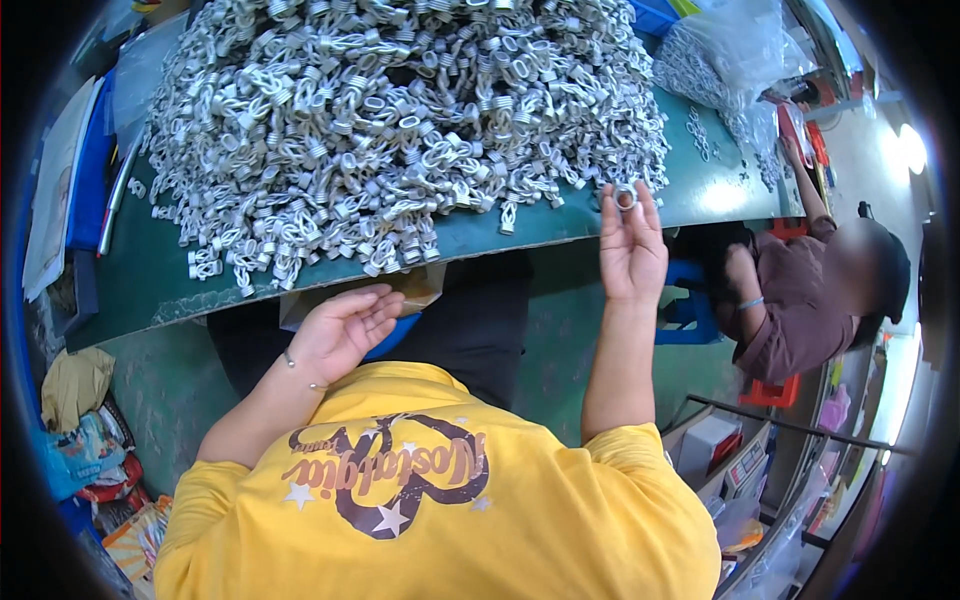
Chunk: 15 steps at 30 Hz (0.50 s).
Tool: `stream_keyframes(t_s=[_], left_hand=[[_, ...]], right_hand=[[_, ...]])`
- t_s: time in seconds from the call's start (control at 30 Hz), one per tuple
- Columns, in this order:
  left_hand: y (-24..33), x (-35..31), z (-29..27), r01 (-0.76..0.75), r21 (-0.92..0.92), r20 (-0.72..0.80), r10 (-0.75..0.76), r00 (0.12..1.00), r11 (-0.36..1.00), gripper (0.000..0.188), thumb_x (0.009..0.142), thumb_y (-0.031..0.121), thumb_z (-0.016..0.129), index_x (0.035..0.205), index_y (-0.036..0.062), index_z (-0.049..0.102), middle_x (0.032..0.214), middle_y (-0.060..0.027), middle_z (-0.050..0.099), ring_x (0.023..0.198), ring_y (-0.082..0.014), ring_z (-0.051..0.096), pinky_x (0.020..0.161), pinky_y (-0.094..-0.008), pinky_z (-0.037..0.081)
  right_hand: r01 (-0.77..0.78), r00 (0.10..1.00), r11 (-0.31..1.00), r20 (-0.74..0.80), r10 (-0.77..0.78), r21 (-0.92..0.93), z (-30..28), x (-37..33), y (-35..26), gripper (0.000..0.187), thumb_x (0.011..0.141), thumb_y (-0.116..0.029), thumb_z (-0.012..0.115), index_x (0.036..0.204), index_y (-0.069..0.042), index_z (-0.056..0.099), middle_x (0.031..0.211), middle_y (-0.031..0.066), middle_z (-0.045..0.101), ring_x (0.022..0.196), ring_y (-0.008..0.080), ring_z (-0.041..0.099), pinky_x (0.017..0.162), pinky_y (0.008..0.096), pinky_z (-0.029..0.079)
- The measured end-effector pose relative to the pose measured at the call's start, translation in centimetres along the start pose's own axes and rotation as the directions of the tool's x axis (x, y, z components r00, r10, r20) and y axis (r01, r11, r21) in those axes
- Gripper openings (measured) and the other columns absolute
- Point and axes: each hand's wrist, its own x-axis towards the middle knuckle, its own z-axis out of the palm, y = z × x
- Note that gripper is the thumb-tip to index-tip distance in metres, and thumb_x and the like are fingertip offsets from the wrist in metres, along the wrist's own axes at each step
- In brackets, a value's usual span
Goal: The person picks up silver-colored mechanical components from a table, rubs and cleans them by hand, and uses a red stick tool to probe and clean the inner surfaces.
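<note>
A large heap of small silvery-grey metal pieces [400, 140], looped and ridged, covers much of the green table [560, 226]. My right hand [633, 258] is raised at the heap's near right edge, palm toward me. Between its thumb and fingertips it pinches a small metal ring-like piece [625, 198]. My left hand [348, 322] is just in front of the table edge, palm turned up, fingers loosely bent and nothing visible in them. Behind its fingers, a translucent brownish bag or tray [425, 286] shows below the edge, partly hidden.
At the right, another person [800, 300] sits reaching toward the table beside a clear plastic bag [735, 60] and more metal pieces. A blue stool [690, 305] stands between us. Blue folders with papers [75, 180] lean at the left; shelving with boxes [715, 445] stands lower right.
</note>
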Motion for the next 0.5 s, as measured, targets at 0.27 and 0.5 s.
stream_keyframes(t_s=[0.27,0.5], left_hand=[[-0.2,-0.1,-2.1,-0.055,-0.032,-0.114,0.052,0.992,0.998,0.024,0.084,0.005,0.049,0.107,-0.0026,0.050,0.104,-0.0156,0.057,0.092,-0.0220,0.059,0.077,-0.0322,0.050],[-0.3,0.1,-2.0,-0.040,-0.030,-0.078,0.037,0.996,0.999,0.024,0.084,0.005,0.048,0.107,-0.0027,0.050,0.104,-0.0158,0.057,0.092,-0.0223,0.059,0.077,-0.0320,0.050]], right_hand=[[-0.087,0.996,0.986,0.007,0.086,0.142,-0.7,0.0,0.4,0.027,0.087,0.001,0.041,0.114,0.007,0.042,0.096,0.0185,0.055,0.105,0.0371,0.050,0.092,0.0411,0.045],[-0.094,0.995,0.983,0.027,0.091,0.158,-0.7,-0.5,0.4,0.028,0.087,0.002,0.042,0.114,0.007,0.041,0.096,0.0184,0.056,0.106,0.0375,0.050,0.091,0.0407,0.045]])
